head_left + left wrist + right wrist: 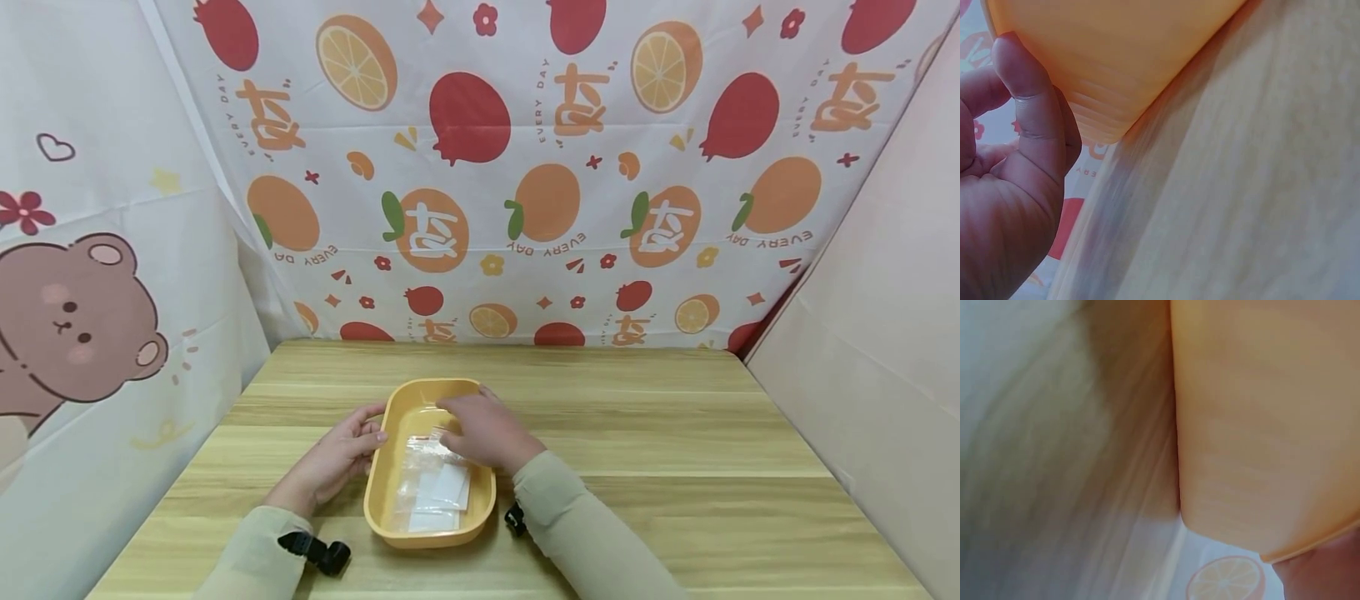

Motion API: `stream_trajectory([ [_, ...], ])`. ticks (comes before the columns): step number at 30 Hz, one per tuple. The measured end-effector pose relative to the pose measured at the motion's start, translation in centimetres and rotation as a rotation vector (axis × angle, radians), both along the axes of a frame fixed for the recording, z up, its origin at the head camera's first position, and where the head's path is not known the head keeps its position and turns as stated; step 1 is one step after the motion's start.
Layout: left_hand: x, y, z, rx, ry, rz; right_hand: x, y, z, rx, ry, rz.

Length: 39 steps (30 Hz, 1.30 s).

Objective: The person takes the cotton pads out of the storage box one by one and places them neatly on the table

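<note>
I've got the yellow tray (429,540) in front of me on the wood-grain table (637,467), w/ a few clear plastic bags (416,458) overlapping inside it, mostly twd the near end. My left hand (333,462) holds the tray's left side, thumb at the rim & fingers bent round the outside. My right hand (487,429) is over the right side, fingers dipping in by the bags' far ends; can't tell if they're pinching anything, b/c the hand itself hides too much (& the right wrist cam gets mostly tray wall). Bags look v. light, thin & floppy, prob. slippery, so they'd slide over each other; best to pinch one at its far edge, thumb vs. index, where it's just film. The white inserts (450,483) look flat, maybe paper or card, so I'd avoid creasing them. Tray looks stiff, smooth & light, prob. not fragile; the rim's the best hold.
</note>
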<state>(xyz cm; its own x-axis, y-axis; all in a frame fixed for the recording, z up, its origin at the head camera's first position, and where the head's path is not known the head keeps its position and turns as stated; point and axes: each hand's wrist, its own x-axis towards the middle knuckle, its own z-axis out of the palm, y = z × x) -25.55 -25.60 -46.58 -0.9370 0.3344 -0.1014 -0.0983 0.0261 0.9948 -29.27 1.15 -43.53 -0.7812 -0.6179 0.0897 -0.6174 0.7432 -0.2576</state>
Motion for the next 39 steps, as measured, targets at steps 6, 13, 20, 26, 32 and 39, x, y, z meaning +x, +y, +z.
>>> stream_trajectory([
  [6, 0.0, 0.1, 0.1, -0.003, -0.008, 0.006, -0.2, -0.5, -0.3, 0.094, 0.055, -0.012],
  [13, -0.2, 0.1, -0.1, -0.001, 0.000, 0.000, 0.1, -0.7, 0.0, 0.204, 0.081, -0.023],
  [20, -0.4, 0.1, -0.4, 0.012, -0.002, 0.003, -0.1, -0.9, 0.0, 0.314, 0.135, 0.014],
  [26, -0.4, 0.1, -0.5, 0.020, 0.000, -0.003, -0.3, -1.1, -0.5, 0.351, 0.157, 0.021],
  [32, -0.4, 0.1, -0.5, 0.026, 0.002, -0.006, -0.2, -1.1, -0.3, 0.360, 0.161, 0.022],
  [39, -0.4, 0.1, -0.5, 0.024, 0.000, -0.008, 0.0, -1.1, 0.1, 0.318, 0.128, 0.013],
])
